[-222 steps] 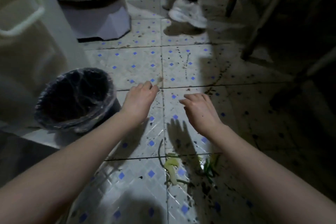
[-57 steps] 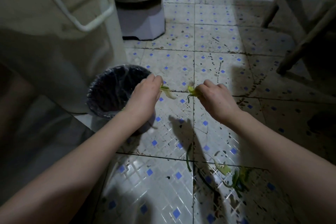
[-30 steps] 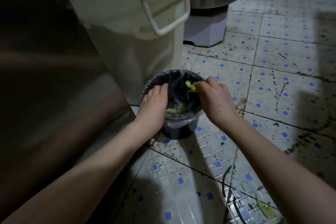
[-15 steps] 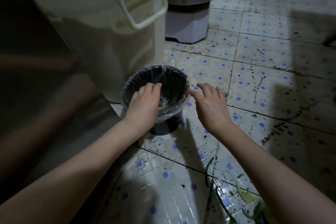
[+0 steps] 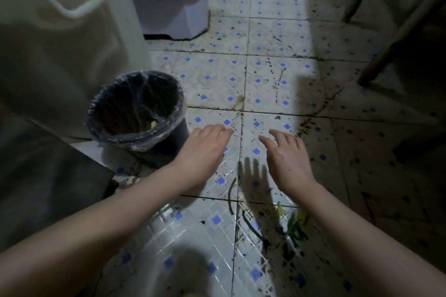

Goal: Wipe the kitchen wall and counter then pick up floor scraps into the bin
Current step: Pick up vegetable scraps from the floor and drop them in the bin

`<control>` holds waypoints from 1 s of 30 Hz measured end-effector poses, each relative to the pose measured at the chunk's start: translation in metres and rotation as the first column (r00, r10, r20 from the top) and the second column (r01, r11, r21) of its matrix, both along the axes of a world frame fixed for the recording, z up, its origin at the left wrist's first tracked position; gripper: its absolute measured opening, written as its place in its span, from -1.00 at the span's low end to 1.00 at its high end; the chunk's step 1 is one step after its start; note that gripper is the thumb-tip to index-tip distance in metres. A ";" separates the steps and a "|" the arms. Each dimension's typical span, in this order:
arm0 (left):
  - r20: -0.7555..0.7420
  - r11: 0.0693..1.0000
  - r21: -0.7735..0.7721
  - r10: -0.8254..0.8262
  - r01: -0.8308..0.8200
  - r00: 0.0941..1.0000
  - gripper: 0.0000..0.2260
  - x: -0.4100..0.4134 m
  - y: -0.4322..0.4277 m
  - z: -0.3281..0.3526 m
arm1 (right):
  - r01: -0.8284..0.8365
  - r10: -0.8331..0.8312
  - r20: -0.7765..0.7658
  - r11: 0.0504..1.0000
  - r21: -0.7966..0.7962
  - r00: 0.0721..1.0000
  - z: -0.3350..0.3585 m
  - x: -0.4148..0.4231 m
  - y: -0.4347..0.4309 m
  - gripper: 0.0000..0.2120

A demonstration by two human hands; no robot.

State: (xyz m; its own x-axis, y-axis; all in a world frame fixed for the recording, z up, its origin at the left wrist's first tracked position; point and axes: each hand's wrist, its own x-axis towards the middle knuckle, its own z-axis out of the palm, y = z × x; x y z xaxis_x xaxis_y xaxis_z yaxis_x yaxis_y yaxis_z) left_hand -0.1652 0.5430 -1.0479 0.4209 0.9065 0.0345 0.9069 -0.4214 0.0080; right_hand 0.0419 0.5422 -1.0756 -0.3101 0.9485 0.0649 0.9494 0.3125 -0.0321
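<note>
Pale floor tiles (image 5: 217, 75) dotted with small blue diamonds fill the view, speckled with dark spots and streaks. Green vegetable scraps (image 5: 295, 223) lie on the tiles near the bottom right, just beneath the right forearm: a clump of yellow-green leaf bits beside 2 thin dark stems, 1 of them a curved stem (image 5: 231, 196) crossing a grout line. Another yellow-green piece (image 5: 153, 124) sits inside the bin (image 5: 137, 108), a small round dark bin lined with a clear plastic bag whose edge folds over the rim. It stands on the floor at the left, against a large cream container (image 5: 60, 38). Both hands are empty, palms down and fingers loosely spread above the tiles: the left hand (image 5: 205, 149) just right of the bin, the right hand (image 5: 287, 157) apart from it, above the scraps.
</note>
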 end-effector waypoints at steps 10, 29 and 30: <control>-0.078 0.959 -0.270 -0.113 0.088 0.990 -0.52 0.026 -0.019 -0.085 | 0.155 -0.161 -0.012 0.966 -0.209 0.987 -0.028 0.058 -0.041 -0.35; -0.240 0.862 -0.387 -0.438 0.328 0.866 -0.54 0.033 -0.028 -0.130 | 0.133 -0.209 -0.204 0.933 -0.335 0.956 -0.066 0.084 -0.063 -0.70; -0.251 0.862 -0.388 -0.440 0.326 0.862 -0.54 0.034 -0.027 -0.130 | 0.124 -0.212 -0.234 0.932 -0.341 0.949 -0.066 0.084 -0.065 -0.76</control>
